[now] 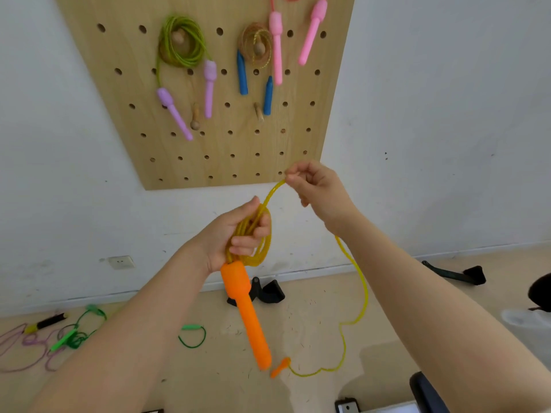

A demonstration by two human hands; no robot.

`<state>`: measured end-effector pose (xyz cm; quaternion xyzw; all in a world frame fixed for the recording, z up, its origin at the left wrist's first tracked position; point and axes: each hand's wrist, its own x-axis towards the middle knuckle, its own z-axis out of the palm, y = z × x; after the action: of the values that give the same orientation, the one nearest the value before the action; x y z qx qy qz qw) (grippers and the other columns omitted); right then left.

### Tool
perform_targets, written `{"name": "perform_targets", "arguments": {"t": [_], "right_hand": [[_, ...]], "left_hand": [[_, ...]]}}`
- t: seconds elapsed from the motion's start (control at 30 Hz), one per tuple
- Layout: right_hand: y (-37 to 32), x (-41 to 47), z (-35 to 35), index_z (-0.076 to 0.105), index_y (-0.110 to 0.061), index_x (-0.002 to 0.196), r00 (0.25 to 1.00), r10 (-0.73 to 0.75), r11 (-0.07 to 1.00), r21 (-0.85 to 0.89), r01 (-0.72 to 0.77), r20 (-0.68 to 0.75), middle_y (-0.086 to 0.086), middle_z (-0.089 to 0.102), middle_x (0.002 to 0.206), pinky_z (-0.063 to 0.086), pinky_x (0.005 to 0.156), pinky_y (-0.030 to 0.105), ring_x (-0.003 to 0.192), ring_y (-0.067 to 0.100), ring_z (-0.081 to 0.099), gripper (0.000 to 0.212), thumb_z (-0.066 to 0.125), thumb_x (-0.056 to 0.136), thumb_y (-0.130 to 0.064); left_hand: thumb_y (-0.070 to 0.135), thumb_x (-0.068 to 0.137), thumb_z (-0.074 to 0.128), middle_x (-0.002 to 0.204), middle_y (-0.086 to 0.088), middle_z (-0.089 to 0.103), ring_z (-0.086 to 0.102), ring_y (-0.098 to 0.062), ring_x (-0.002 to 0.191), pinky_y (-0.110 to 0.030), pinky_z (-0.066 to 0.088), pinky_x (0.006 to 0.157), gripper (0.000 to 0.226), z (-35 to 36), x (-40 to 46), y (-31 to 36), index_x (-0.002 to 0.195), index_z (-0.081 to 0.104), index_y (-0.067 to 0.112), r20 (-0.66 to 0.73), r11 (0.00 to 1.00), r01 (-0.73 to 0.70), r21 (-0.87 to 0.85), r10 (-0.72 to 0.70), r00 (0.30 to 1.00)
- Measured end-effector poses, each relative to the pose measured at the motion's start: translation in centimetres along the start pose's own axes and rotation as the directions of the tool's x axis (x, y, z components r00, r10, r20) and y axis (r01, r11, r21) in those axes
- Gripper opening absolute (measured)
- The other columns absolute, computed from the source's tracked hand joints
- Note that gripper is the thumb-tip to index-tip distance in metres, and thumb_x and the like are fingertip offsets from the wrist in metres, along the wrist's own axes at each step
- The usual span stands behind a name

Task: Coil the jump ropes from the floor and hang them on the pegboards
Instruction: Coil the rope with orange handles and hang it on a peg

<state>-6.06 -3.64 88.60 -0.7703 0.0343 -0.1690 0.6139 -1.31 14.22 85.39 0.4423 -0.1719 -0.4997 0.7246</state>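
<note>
- The floor (313,317) is pale beige, scuffed and speckled with small dark flecks, and it meets a white wall (447,114) along a low skirting line.
- A light wooden pegboard (208,150) hangs on that wall, dotted with rows of round holes and a few wooden pegs.
- On the pegboard a green coiled rope (181,41) with lilac handles hangs at the left, a brownish coil with blue handles (242,73) hangs in the middle, and two pink handles (276,46) dangle at the upper right.
- The left hand (235,236) is closed in a firm grip around several loops of the yellow jump rope (359,281), with its orange handle (246,311) hanging down below the fist.
- The right hand (316,186) is raised beside the pegboard's lower corner, fingertips pinched shut on the same rope.
- From the right hand the rope trails down behind the forearm and wriggles across the floor to a second orange handle (280,366) lying there.
- More ropes lie on the floor at the left: a green rope (76,335) in a tangle, a purple rope (24,353) spread wide, and a dark green loop (193,338) with a mint handle.
- A white wall socket (120,262) sits low on the wall, and a black bracket-like object (265,290) rests at the foot of the wall.
</note>
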Motion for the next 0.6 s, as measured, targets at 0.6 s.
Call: {"name": "perform_targets", "arguments": {"t": [0.6], "right_hand": [[4.0, -3.0, 1.5, 0.061, -0.018, 0.118, 0.667, 0.523, 0.833, -0.483, -0.27, 0.53, 0.002, 0.05, 0.069, 0.043, 0.059, 0.025, 0.057, 0.013, 0.046, 0.031, 0.043, 0.095, -0.006]], "left_hand": [[0.026, 0.099, 0.039, 0.12, 0.003, 0.059, 0.066, -0.015, 0.095, -0.028, 0.054, 0.078, 0.035, -3.7, 1.4, 1.0, 0.131, 0.047, 0.013, -0.604, 0.871, -0.49, 0.025, 0.404, 0.687]]}}
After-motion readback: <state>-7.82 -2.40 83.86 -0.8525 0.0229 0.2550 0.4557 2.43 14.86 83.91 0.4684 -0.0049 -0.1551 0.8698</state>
